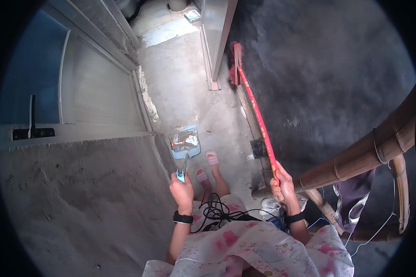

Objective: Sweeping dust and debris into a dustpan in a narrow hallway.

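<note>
My left hand (182, 193) grips the handle of a light-blue long-handled dustpan (190, 152). Its pan stands close to the wall corner, left of my sandaled feet, and carries a red-and-white packet (178, 143), a crumpled white scrap (192, 140) and other litter. In my right hand (283, 183) is the lower end of a red broom handle (262, 124) that bears writing. The broom's reddish bristle head (236, 64) is at the far end, beside the dark wall and just right of the door's edge; whether it touches the floor I cannot tell.
A whitish door (220, 38) stands ajar ahead, and a panelled door (100, 86) with a lever handle is at left. Thick bamboo poles (357, 155) cross the right side, with a dark cloth (355, 197) hanging there. White shoes (271, 205) lie below my right hand. A box (192, 16) lies far ahead.
</note>
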Demonstrator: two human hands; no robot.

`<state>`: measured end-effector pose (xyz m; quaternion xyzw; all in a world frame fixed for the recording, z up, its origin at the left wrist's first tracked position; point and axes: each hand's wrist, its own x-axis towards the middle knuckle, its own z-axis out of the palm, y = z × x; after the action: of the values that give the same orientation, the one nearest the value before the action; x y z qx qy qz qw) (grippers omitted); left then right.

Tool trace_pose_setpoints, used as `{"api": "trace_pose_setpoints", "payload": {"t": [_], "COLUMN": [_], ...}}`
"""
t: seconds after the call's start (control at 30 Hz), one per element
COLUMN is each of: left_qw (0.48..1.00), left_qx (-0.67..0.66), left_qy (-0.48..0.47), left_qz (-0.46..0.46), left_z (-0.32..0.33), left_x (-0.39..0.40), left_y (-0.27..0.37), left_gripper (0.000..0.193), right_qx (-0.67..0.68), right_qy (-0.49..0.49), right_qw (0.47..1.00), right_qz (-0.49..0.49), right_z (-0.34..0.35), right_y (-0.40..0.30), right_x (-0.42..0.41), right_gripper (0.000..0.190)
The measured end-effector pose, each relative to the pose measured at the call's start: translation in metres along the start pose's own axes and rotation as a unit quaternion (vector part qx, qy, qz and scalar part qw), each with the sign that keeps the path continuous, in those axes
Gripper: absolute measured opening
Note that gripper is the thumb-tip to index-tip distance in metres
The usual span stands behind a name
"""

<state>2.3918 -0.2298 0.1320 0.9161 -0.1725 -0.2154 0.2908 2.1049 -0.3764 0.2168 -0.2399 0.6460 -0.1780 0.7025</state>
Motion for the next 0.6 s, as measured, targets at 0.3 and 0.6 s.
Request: {"api": "trace_pose_setpoints", "payload": {"t": [0.3, 0.6], "left_qw": [1.0, 1.0], "left_qx": [-0.011, 0.001], "left_qy": [0.001, 0.016], "left_qz": [0.001, 0.012], "left_z": [-0.001, 0.0], "left_x": [-0.001, 0.0], "left_y": [0.002, -0.001], "left_gripper": [0.024, 0.023], "right_qx": [-0.104, -0.072], "right_qy": [0.014, 0.004], "right_qw": [0.994, 0.997], "right_qz": [0.02, 0.028], "right_z": [-0.02, 0.012], "right_y": [0.017, 0.022], "right_x": [-0.025, 0.086], "right_gripper": [0.045, 0.04]}}
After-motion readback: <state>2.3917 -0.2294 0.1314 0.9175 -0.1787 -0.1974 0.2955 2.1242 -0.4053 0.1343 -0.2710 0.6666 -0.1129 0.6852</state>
